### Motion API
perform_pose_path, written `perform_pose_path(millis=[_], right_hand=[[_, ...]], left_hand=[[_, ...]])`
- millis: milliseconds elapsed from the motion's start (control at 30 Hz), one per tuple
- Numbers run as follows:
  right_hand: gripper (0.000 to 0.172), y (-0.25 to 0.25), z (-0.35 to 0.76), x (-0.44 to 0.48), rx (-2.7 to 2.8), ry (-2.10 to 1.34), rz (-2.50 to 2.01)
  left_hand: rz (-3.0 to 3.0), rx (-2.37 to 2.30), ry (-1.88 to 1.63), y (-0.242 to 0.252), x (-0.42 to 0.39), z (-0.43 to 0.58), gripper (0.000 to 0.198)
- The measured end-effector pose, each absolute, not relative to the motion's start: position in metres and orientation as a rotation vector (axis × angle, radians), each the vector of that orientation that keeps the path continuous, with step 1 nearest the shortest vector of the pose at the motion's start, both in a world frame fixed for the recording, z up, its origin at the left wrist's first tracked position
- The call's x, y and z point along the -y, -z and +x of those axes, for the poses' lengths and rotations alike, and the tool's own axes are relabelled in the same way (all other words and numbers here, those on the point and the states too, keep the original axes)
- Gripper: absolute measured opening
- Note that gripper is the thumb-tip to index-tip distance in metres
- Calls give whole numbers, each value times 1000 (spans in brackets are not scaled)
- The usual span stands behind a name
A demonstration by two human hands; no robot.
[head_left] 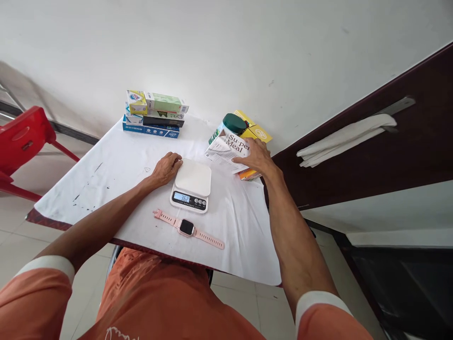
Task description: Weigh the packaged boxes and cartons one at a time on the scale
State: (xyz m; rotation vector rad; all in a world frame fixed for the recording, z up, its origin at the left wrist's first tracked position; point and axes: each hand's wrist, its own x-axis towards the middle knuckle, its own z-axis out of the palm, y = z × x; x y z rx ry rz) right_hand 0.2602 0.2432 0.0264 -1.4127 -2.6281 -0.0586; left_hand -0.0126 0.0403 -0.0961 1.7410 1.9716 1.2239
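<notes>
A white digital kitchen scale [193,179] lies on the table with a bare platform, its lit display seeming to read 362. My left hand [167,168] rests beside the platform's upper left corner, fingers curled together and the fingertips at its edge. Farther right, my right hand [260,156] grips a white carton printed "Su-per Meal" [228,150], thumb on the front and fingers over its right side. The carton leans in front of a green-lidded container [234,123]. Nearest my body lies a smartwatch with a pink strap [186,227], stretched out flat.
Several stacked cartons [152,120] stand at the back left. Yellow boxes [260,132] sit behind my right hand. A white cloth covers the table [106,189], with the wall behind it. A red chair [26,141] stands left; a white towel [345,137] hangs on the right.
</notes>
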Motion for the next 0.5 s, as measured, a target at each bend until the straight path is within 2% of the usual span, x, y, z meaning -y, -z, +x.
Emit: perform_pose_path(millis=[100, 233, 367, 500], right_hand=[[84, -18, 270, -239, 2588, -29, -1286], [81, -19, 280, -228, 2463, -17, -1198], [80, -53, 293, -209, 2321, 43, -1143], [73, -84, 298, -179, 2320, -114, -1089]], left_hand=[[1730, -1970, -1227, 97, -41, -12, 22], [1744, -1967, -1176, 95, -40, -12, 26], [1758, -1959, -1163, 94, -39, -12, 26], [1763, -1956, -1165, 94, -40, -12, 27]])
